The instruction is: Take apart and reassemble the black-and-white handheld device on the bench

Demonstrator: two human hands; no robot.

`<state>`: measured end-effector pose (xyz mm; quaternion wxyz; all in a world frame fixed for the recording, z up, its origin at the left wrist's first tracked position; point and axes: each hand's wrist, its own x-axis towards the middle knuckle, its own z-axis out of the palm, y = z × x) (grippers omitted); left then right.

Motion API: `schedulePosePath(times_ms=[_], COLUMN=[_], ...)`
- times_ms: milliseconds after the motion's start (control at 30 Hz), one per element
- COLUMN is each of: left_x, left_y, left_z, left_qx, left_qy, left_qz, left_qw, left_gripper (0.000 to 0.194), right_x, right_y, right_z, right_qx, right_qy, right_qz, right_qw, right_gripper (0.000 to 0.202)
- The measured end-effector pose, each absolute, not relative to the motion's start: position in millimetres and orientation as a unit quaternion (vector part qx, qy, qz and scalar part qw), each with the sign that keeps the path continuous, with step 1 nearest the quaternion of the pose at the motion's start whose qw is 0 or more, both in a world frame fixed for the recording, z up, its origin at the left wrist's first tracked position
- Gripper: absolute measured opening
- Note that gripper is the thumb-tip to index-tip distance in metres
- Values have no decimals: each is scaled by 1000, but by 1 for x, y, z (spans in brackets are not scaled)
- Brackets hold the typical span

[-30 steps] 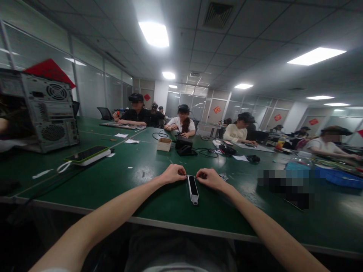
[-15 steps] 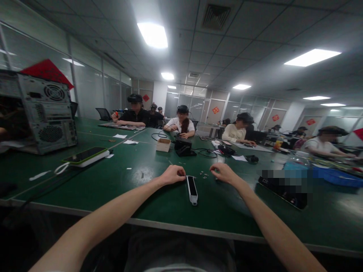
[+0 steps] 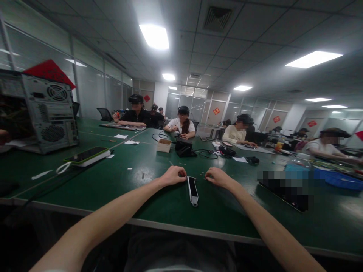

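Note:
A slim white device with a long dark face [image 3: 193,189] lies on the green table, its narrow end toward me. At its far left corner is my left hand [image 3: 173,175], fingers closed in a pinch; whatever they hold is too small to make out. A thin pointed tip shows just right of the device's far end. To the right, my right hand [image 3: 217,177] has its thumb and fingertips together low over the table, among small shiny metal pieces [image 3: 202,174]. A tiny bright bit shows at those fingertips, but I cannot tell whether it is gripped.
Ahead stand a small open box [image 3: 163,146] and a black device [image 3: 185,147] with cables. A handheld with green trim [image 3: 87,155] and an open computer case [image 3: 51,117] are left. Rightward are a bottle [image 3: 299,162] and a blue tray [image 3: 342,179]. Several people sit around.
My right hand has moved left and closer to the device, over the small metal pieces, covering some of them. My left hand has stayed at the device's far corner.

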<state>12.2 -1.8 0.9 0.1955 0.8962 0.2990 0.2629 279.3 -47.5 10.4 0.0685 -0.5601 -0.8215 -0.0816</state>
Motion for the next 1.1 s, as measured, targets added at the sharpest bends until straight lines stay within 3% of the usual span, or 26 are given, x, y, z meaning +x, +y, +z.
schedulePosePath(times_ms=[100,200,367,500,1100], left_x=[12,11,12,15,18], left_y=[-2,-2,-6,-15,-23], left_z=[2,4,9,11,14], left_qx=[895,886,873,887,887], left_qy=[310,325,290,199,191], left_qz=[257,278,365,384,395], left_qw=[193,179,143,161,145], left_gripper=[24,23,22,17,14], right_x=[275,266,233,206,202], right_y=[-49,-52,-65,-75,-72], right_z=[10,11,16,15,8], right_qx=[-560,-547,-507,-476,-463], right_qy=[-817,-815,-801,-791,-782], right_qz=[-112,-118,-27,54,138], right_qw=[80,151,317,382,394], right_gripper=[17,17,16,18,26])
